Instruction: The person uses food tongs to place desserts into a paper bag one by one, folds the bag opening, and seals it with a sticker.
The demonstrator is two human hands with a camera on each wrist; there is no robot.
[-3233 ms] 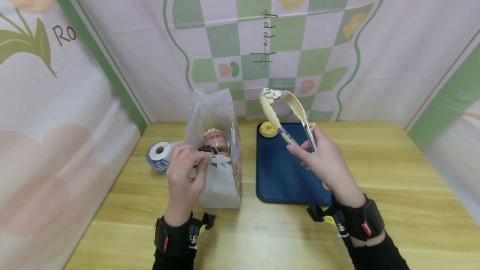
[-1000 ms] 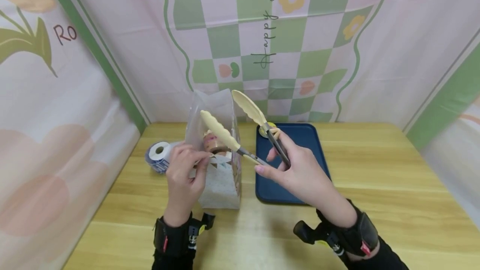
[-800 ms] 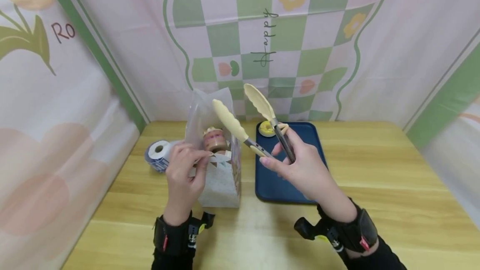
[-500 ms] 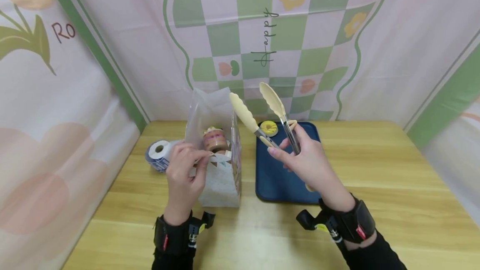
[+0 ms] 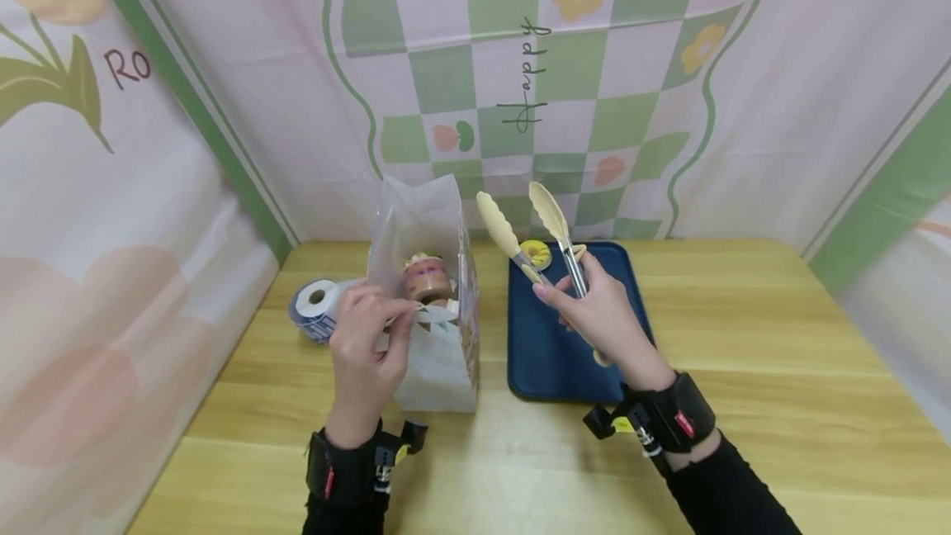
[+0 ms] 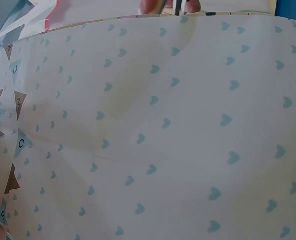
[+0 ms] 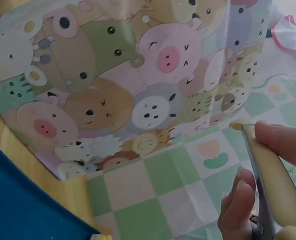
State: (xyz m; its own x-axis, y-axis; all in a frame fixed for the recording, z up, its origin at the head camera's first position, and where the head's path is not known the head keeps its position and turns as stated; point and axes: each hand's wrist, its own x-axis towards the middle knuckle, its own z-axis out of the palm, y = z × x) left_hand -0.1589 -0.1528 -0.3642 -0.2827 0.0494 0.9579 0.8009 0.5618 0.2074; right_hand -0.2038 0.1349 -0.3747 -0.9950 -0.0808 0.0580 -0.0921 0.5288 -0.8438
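At the left, my left hand [image 5: 369, 353] pinches the near rim of an open paper bag [image 5: 434, 374] between thumb and fingers. Inside the bag lies a pink and brown cake [image 5: 427, 277] with a pale top; other contents are mostly hidden. My right hand [image 5: 598, 316] holds tongs [image 5: 499, 227] with cream scalloped heads, spread apart with nothing between them. They hover over the far left part of a dark blue tray [image 5: 535, 353], where a yellow-iced doughnut [image 5: 535, 254] sits. The bag's heart print [image 6: 188, 125] fills the left wrist view; its animal-print side [image 7: 153, 80] shows in the right wrist view.
A white roll with a blue patterned side [image 5: 315, 308] stands left of the bag. All of it rests on a wooden table [image 5: 743, 337]. A printed cloth [image 5: 438, 89] hangs close behind the table.
The tongs held a white-topped piece 3.2 seconds ago; one second ago they were spread and bare above the bag. Since then my right hand has moved them rightward. My left hand stayed put.
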